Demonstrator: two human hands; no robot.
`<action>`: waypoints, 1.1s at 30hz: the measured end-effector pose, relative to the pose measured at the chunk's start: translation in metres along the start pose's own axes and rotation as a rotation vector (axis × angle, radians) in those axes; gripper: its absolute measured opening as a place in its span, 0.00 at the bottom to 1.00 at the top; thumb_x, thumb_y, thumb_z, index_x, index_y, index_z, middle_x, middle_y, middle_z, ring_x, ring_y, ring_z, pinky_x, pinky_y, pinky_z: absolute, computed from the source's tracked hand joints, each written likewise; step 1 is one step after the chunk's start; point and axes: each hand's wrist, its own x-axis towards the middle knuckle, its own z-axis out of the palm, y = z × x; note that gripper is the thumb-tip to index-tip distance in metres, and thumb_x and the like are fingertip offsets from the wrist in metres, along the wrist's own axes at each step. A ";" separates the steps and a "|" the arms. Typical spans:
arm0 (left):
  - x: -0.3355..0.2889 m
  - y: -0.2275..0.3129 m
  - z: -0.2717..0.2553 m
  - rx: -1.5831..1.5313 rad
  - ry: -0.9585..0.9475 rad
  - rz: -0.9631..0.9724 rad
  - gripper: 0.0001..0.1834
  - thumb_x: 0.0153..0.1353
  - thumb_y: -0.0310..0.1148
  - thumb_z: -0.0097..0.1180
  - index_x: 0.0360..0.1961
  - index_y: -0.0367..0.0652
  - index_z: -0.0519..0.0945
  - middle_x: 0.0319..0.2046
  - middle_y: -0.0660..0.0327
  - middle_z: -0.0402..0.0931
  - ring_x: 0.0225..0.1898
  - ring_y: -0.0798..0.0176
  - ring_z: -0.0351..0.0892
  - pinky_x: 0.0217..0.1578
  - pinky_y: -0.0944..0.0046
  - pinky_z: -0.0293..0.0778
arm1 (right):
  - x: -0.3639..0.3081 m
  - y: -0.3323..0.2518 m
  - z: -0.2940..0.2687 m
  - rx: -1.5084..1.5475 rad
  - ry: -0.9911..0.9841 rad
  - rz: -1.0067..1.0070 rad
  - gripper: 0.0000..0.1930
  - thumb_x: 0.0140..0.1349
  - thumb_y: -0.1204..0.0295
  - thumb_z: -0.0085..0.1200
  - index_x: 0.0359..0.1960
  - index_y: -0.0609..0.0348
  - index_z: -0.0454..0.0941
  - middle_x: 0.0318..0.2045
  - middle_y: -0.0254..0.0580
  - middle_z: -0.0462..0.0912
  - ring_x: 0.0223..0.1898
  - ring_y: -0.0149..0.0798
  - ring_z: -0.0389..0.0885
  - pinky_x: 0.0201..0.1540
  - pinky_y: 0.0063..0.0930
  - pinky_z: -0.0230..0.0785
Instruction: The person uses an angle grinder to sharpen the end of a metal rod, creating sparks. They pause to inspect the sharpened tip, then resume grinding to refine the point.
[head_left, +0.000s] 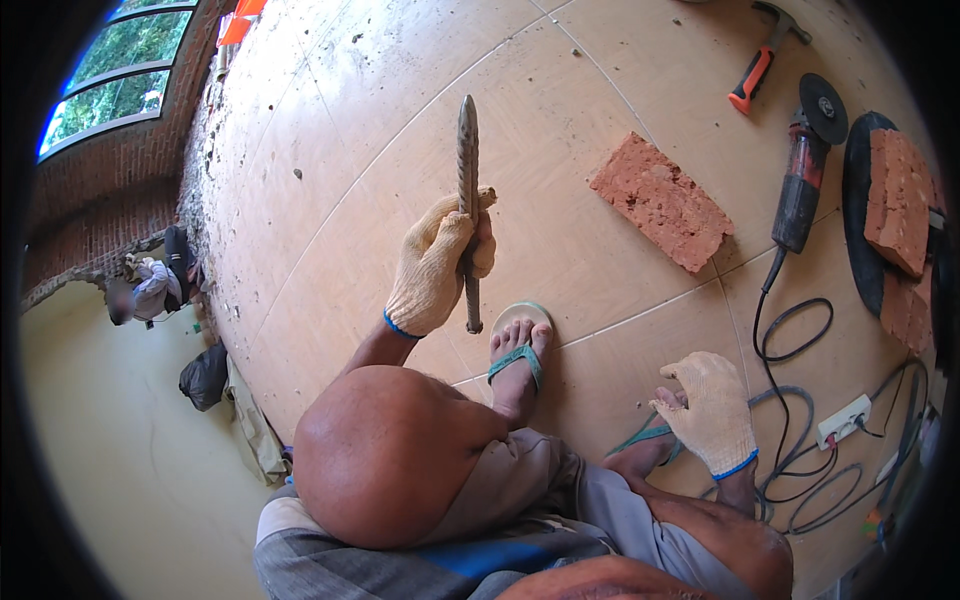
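In my left hand (437,262), gloved in cream knit with a blue cuff, a ribbed steel chisel (468,150) stands nearly upright, pointed end at the top. The fingers wrap round its middle, and its blunt lower end shows under the hand. My right hand (708,412), gloved alike, hovers above my right foot near the cables. Its fingers are half bent and apart from the thumb, with nothing seen between them. A red brick (664,202) lies on the tiled floor (400,60), to the right of the chisel.
An angle grinder (805,165) and an orange-handled hammer (762,62) lie at far right. A black tub (860,185) there holds bricks (897,205). Cables (800,400) loop round a white power strip (845,420). A person (155,285) and a black bag (204,375) are at left.
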 end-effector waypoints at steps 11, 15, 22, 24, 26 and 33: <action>-0.008 0.000 -0.002 -0.091 -0.190 0.017 0.28 0.86 0.46 0.54 0.69 0.29 0.74 0.39 0.60 0.76 0.32 0.67 0.72 0.34 0.63 0.71 | 0.001 -0.002 -0.003 -0.012 -0.008 0.016 0.18 0.61 0.60 0.75 0.48 0.54 0.88 0.45 0.45 0.88 0.53 0.55 0.84 0.62 0.55 0.74; -0.007 0.001 -0.003 -0.097 -0.218 0.044 0.28 0.86 0.44 0.54 0.70 0.28 0.74 0.40 0.60 0.76 0.33 0.66 0.73 0.35 0.62 0.72 | 0.002 -0.003 -0.005 0.002 -0.016 0.026 0.18 0.61 0.60 0.75 0.48 0.54 0.88 0.45 0.44 0.88 0.54 0.55 0.84 0.62 0.54 0.74; -0.005 0.003 -0.005 0.007 -0.184 0.058 0.24 0.85 0.37 0.54 0.69 0.28 0.76 0.42 0.59 0.79 0.37 0.65 0.76 0.39 0.61 0.75 | 0.004 -0.003 -0.006 -0.009 -0.034 0.038 0.18 0.62 0.59 0.74 0.49 0.54 0.88 0.45 0.45 0.88 0.54 0.55 0.84 0.62 0.54 0.73; -0.004 0.002 -0.006 0.031 -0.178 0.072 0.23 0.84 0.36 0.54 0.69 0.28 0.77 0.41 0.59 0.80 0.38 0.65 0.77 0.40 0.61 0.76 | 0.004 -0.003 -0.006 -0.003 -0.036 0.039 0.18 0.62 0.59 0.74 0.48 0.54 0.88 0.45 0.45 0.88 0.54 0.55 0.84 0.62 0.54 0.73; -0.004 0.003 -0.006 0.049 -0.166 0.071 0.23 0.83 0.35 0.55 0.69 0.29 0.77 0.41 0.59 0.81 0.38 0.65 0.77 0.41 0.61 0.76 | 0.004 -0.003 -0.006 -0.020 0.012 -0.004 0.17 0.61 0.61 0.74 0.47 0.55 0.88 0.43 0.46 0.87 0.52 0.56 0.85 0.58 0.54 0.74; -0.005 0.006 -0.002 0.090 -0.141 0.078 0.21 0.79 0.28 0.53 0.67 0.29 0.78 0.40 0.60 0.81 0.38 0.66 0.77 0.41 0.61 0.76 | 0.004 -0.004 -0.006 -0.011 0.032 -0.009 0.17 0.60 0.62 0.75 0.46 0.56 0.88 0.43 0.47 0.88 0.50 0.57 0.85 0.55 0.54 0.75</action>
